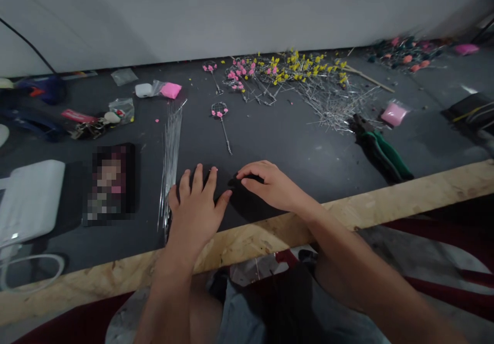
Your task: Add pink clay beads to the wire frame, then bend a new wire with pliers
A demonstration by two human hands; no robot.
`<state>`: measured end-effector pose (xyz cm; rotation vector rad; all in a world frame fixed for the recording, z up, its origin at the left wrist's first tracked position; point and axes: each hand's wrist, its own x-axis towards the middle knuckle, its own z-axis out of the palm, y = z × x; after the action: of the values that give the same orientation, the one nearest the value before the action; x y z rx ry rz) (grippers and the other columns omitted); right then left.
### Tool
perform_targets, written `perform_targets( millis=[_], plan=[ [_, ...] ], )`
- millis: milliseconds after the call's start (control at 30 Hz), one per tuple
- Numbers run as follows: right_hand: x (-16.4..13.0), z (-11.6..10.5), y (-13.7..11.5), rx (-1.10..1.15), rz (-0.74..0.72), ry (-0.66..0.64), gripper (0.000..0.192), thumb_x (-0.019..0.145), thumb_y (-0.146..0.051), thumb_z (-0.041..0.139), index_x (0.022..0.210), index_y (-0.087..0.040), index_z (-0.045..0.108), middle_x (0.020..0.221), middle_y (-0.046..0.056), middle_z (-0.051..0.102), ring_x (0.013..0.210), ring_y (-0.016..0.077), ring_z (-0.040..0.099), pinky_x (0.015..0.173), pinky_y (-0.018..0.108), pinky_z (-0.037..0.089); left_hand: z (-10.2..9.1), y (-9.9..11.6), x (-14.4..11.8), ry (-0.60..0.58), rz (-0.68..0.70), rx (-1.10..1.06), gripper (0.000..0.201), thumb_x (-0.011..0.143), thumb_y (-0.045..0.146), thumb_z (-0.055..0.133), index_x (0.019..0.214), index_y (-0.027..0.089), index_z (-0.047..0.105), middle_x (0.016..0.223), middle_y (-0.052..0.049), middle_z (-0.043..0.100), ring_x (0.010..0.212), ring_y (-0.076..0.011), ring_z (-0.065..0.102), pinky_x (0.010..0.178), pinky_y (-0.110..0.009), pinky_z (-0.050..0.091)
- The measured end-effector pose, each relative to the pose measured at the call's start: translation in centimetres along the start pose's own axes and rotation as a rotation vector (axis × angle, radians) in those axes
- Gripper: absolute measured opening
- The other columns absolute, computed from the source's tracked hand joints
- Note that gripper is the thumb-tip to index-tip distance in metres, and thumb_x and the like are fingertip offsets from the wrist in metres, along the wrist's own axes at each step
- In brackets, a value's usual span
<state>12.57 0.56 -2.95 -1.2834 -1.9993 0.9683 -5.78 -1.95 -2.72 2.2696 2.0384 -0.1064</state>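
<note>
Left hand (196,205) lies palm down on the dark bench (293,148) close to its near wooden edge. Fingers spread and flat; grip fully open, nothing held. Its little-finger side is just beside a bundle of thin wires (171,148) that runs from the near edge toward the far edge.

Right hand (270,184) rests just right of the left hand, near the same edge. Fingers curled down, fingertips pressing on a small dark lump (235,182) that lies between the two hands. The left thumb tip is touching or nearly touching this lump; cannot tell which. Whether the right grip is closed on the lump or only resting on it cannot be told; the piece is dark against the dark bench.

Farther from the near edge, middle of the bench: one wire stem with pink buds (221,117), lying flat, apart from both hands. Along the far edge: a heap of wire stems with pink and yellow buds (293,76).

Right part of the bench: green-handled pliers (380,148), with a pink packet (393,113) just beyond them. Toward the far left corner: another pink packet (170,90) next to a white one (144,90). Left edge: a white pad (29,200).
</note>
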Motion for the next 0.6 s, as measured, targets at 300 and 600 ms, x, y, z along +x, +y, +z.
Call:
perform_targets(
  millis=[300,600],
  plan=[
    [0.1,0.1,0.1,0.003,0.006,0.000,0.016,0.085,-0.022,0.050,0.092,-0.023,0.065,0.101,-0.001,0.068,0.100,0.0168,0.055,0.094,0.036,0.035,0.4,0.7,1.6,0.019,-0.013,-0.018,0.059,0.088,0.052,0.031,0.139,0.022,0.034,0.149,-0.013,0.026,0.135,-0.0359,0.021,0.103,-0.058,0.021],
    [0.0,-0.1,0.1,0.009,-0.015,-0.006,0.017,0.086,-0.022,0.049,0.093,-0.023,0.065,0.102,0.000,0.068,0.100,0.0164,0.056,0.093,0.036,0.036,0.5,0.8,0.7,0.045,0.022,0.004,0.058,0.087,0.051,0.036,0.138,0.023,0.036,0.148,-0.013,0.027,0.135,-0.0355,0.021,0.104,-0.056,0.022]
  ],
)
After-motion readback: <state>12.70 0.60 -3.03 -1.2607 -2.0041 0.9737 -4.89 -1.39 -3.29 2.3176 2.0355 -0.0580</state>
